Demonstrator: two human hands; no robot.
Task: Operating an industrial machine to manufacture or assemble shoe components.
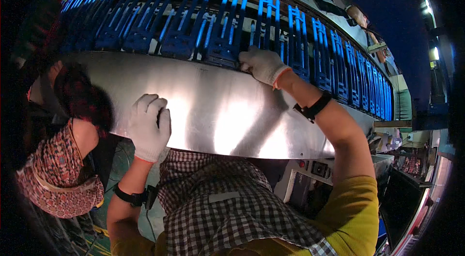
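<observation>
A long row of blue plastic holders [227, 28] runs along a conveyor behind a shiny metal ledge [213, 105]. My right hand [262, 65], in a white glove, reaches over the ledge and rests its fingers on the base of one blue holder near the middle of the row. My left hand [149, 126], also gloved, lies on the front edge of the metal ledge with its fingers curled around a small dark object that is mostly hidden. Both wrists wear black bands.
A seated person in a patterned top [58, 168] works close at my left. A grey control box with buttons [315, 171] sits under the ledge at the right. More machinery and lights fill the far right.
</observation>
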